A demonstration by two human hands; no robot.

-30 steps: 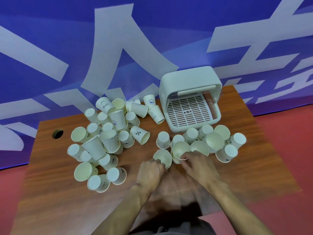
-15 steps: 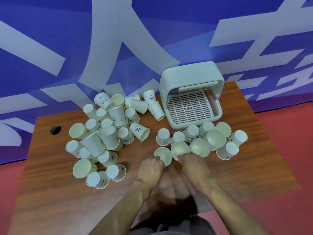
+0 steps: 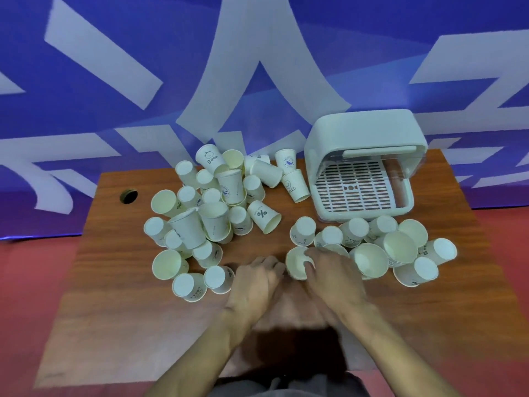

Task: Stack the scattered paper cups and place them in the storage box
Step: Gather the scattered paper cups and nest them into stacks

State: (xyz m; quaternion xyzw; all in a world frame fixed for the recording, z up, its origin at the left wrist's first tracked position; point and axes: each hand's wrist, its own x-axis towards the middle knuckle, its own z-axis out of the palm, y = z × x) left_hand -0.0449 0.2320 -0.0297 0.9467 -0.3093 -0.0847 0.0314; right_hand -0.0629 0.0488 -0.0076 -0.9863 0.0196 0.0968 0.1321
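**Box without cups, stacking barely begun**

The cup between your hands [image 3: 296, 260] stands mouth up near the front middle of the table [image 3: 114, 310], at the near-left edge of the right cluster [image 3: 400, 247]. That cluster lies just in front of the storage box [image 3: 357, 130], some cups upright, some upside down, one or two seemingly nested. The left heap [image 3: 206, 219] is the larger pile, its cups tipped, inverted and leaning on each other, well apart from the box. The box itself stands at the back right with its lid raised; no cup shows on its grid tray [image 3: 355, 187].

By my reading you are at the very start; nothing is stored, almost every cup is loose, and both groups are left to gather, nest and carry over. The cup in hand looks like the base or next piece of a stack.

Your right hand [image 3: 333, 277] curls over the cup's right side, with a fingertip [image 3: 309, 265] showing at the mouth; it grips the cup there. Your left hand [image 3: 256, 282] lies with fingers bent toward the cup's left wall; the blur hides whether it clasps the cup or only touches it, so I cannot tell.
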